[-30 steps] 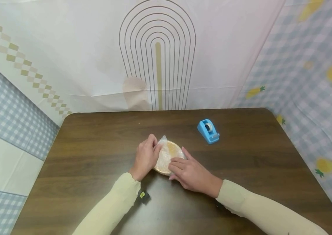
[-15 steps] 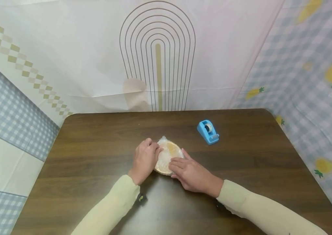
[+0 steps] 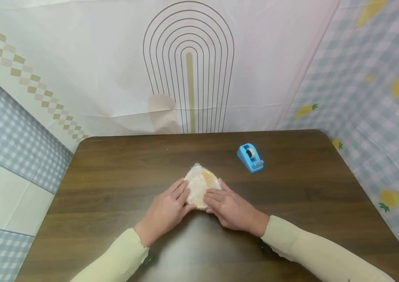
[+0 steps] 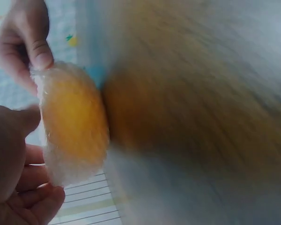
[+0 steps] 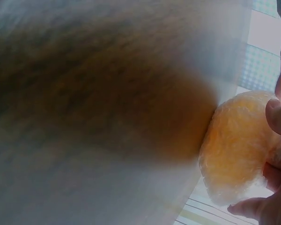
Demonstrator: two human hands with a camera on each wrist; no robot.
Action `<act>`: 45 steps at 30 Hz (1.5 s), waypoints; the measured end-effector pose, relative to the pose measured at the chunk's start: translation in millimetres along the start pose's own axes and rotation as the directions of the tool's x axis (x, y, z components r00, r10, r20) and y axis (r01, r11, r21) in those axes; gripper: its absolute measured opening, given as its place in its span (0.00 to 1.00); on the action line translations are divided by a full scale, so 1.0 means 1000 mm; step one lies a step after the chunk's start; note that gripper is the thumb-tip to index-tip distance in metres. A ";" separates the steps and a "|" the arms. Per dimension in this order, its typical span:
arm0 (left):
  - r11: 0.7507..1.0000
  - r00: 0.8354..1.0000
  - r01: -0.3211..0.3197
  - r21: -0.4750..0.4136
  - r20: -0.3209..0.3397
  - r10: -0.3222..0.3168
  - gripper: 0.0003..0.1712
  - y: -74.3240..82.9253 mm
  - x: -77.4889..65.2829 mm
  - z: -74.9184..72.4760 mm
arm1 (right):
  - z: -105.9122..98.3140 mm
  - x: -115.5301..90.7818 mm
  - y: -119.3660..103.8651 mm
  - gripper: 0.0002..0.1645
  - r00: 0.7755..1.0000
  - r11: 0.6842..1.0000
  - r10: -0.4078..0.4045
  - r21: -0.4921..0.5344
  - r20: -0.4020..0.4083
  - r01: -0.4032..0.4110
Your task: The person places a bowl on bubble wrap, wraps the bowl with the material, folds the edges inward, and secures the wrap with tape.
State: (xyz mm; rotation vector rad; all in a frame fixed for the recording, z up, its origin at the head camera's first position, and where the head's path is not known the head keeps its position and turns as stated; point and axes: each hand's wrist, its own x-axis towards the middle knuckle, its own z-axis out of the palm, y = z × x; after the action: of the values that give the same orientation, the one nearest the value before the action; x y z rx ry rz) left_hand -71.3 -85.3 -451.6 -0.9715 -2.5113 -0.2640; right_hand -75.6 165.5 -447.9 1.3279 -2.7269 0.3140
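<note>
A round yellow-orange object wrapped in clear bubble wrap [image 3: 196, 187] lies on the table between both hands. Its exact kind is hidden by the wrap. My left hand [image 3: 164, 209] holds its left side, fingers over the upper edge and thumb at the near edge. On the opposite side, my right hand [image 3: 234, 210] grips it with fingers laid across the top and thumb at the lower edge. The left wrist view shows the yellow-orange side of the wrapped object [image 4: 75, 122] standing above the blurred tabletop. A pointed end of wrap sticks out at the far side.
A blue tape dispenser [image 3: 250, 157] with a roll in it stands behind and to the right of the hands. The dark wooden table [image 3: 122, 164] meets a patterned cloth backdrop [image 3: 115, 70] at its far edge.
My left hand has let go of the wrap's top left part and slid down and left to the object's side. The right hand and the dispenser stay in place.
</note>
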 end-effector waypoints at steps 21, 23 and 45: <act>0.994 0.995 -0.018 0.110 0.099 0.007 0.31 0.006 -0.002 -0.005 | 0.002 -0.008 0.006 0.30 1.000 0.999 -0.013 -0.029 -0.011 0.012; 0.994 0.995 -0.012 0.111 0.102 0.001 0.31 0.008 -0.002 -0.006 | 0.001 -0.010 0.006 0.30 0.999 1.000 -0.013 -0.003 -0.042 0.013; 0.988 0.992 -0.025 0.150 0.126 0.006 0.32 0.013 -0.002 -0.005 | -0.014 -0.026 0.065 0.31 0.925 0.932 0.350 0.160 -0.148 -0.326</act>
State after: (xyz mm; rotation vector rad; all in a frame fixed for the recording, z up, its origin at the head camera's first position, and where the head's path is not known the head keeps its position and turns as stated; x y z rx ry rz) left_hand -59.5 -78.6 -447.6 -0.9738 -2.5910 -0.0066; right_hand -111.0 228.1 -448.1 0.7964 -2.8137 0.6170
